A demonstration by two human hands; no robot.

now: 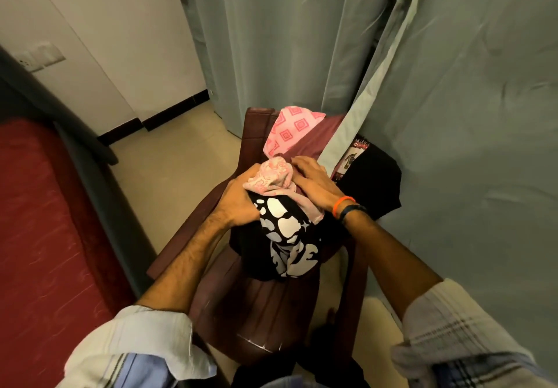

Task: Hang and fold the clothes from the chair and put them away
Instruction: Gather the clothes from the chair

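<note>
A dark red plastic chair [250, 312] holds a pile of clothes. My left hand [238, 198] grips a bunch made of a black garment with white blotches [287, 236] and a pale pink printed cloth [273, 177], lifted over the seat. My right hand [314, 183] lies on the pink cloth and the maroon garment [314, 143] behind it, fingers spread and bent. A pink cloth with a diamond pattern [290, 129] hangs over the chair back. A black garment with a patterned label [374, 176] drapes over the right armrest.
Grey-green curtains [453, 85] hang right behind and to the right of the chair, one touching it. A bed with a red cover [39, 221] and a grey frame runs along the left. Pale floor tiles [169, 170] lie between bed and chair.
</note>
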